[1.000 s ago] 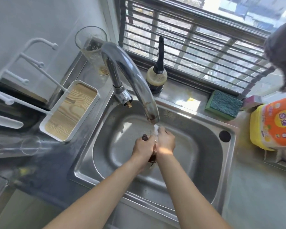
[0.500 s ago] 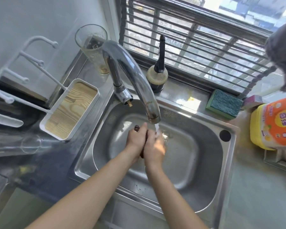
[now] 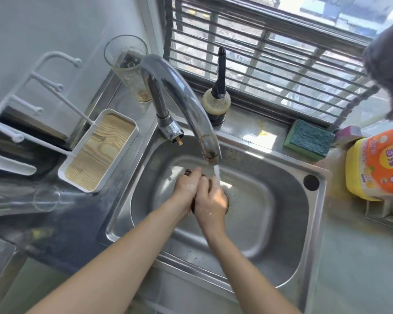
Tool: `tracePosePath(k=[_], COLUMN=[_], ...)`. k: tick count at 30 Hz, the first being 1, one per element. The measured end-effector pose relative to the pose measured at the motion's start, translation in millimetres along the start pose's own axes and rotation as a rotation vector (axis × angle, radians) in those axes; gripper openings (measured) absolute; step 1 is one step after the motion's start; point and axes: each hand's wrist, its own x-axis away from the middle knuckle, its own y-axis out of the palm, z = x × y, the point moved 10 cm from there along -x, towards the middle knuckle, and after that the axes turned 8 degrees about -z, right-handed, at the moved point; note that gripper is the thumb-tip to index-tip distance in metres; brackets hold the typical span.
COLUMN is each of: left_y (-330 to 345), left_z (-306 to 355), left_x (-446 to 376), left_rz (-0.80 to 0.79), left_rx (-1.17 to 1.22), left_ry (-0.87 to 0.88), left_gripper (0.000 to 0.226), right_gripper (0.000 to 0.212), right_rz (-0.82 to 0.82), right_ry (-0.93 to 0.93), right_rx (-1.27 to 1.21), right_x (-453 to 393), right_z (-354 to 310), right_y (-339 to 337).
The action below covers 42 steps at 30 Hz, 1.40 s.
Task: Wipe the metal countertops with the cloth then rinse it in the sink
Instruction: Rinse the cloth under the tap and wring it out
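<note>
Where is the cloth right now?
In the head view, the cloth is squeezed between the left hand and right hand, over the sink, beside the tap's stream.

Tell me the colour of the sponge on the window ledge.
Teal top over a green base, sponge, head view.

A home kitchen, seen from over the sink.

We look down on a stainless steel sink point(image 3: 300, 241) set in a metal countertop point(image 3: 61, 236), its curved faucet point(image 3: 179, 96) running water. Along the barred window point(image 3: 270, 55) we find a green scrub sponge point(image 3: 309, 140), a dark dish brush point(image 3: 218, 96) and a yellow detergent bottle point(image 3: 377, 164). A drinking glass point(image 3: 128, 64) and a white drying rack point(image 3: 32, 105) with a wood-grain tray point(image 3: 100, 150) stand to the left.
</note>
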Motion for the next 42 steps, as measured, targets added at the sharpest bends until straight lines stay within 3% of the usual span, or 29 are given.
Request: tracePosePath(k=[4, 7, 9, 11, 14, 17, 21, 24, 28, 30, 33, 34, 38, 42], left_y=[24.4, 26.0, 20.4, 8.6, -0.5, 5.5, 14.3, 8.7, 10.8, 4.9, -9.8, -9.0, 20.6, 10.4], left_z=[-15.1, -21.0, -27.7, -28.5, -25.6, -29.2, -38.2, -41.8, -36.3, -27.2, -17.2, -16.1, -24.2, -19.1], left_x=[13.4, 17.9, 16.8, 8.5, -1.4, -4.9, -2.0, -3.9, -4.2, -5.1, -5.8, -4.0, 5.3, -6.1], left_rz=[-0.182, -0.354, -0.448, -0.401, -0.213, -0.103, -0.146, -0.095, -0.019, 0.033, 0.08, 0.07, -0.031, -0.04], left_rx=[-0.097, -0.132, -0.191, -0.171, 0.076, 0.163, 0.197, 0.271, 0.193, 0.191, 0.23, 0.203, -0.016, 0.07], left_ry=[-0.038, -0.092, -0.152, -0.152, -0.103, -0.092, -0.105, -0.051, 0.007, 0.05, 0.077, 0.083, 0.066, 0.002], left_gripper=[0.028, 0.026, 0.021, 0.019, 0.018, 0.028, 0.03, 0.035, 0.023, 0.014, 0.03, 0.028, 0.039, 0.031], right_gripper=[0.048, 0.058, 0.061, 0.055, 0.034, 0.01, 0.031, 0.02, 0.039, 0.039, 0.033, 0.033, 0.021, 0.038], right_rz=[-0.043, -0.096, -0.034, 0.011, -0.029, -0.051, 0.011, 0.113, 0.131, 0.149, 0.154, 0.124, 0.055, 0.009], right_ry=[0.304, 0.336, 0.332, 0.367, 0.52, 0.348, 0.269, 0.207, 0.342, 0.216, -0.057, -0.036, 0.352, 0.164], right_rx=[0.009, 0.098, 0.168, 0.106, -0.258, -0.308, -0.409, -0.189, 0.085, 0.159, 0.28, 0.271, 0.003, -0.05], right_x=[-61.6, -75.0, -76.5, -71.7, -42.9, -18.5, -0.1, -21.9, -32.2, -16.3, 13.3, 5.9, -51.3, -15.2], right_z=[54.2, 64.4, 63.6, 69.2, 77.5, 54.4, 58.2, 60.0, 65.7, 42.0, -0.4, 4.1, 55.0, 30.3], right_y=[-23.9, -41.2, -66.5, -81.1, -53.8, -21.6, -13.3, -33.6, -38.4, -27.6, -12.4, -11.1, -24.3, -2.5])
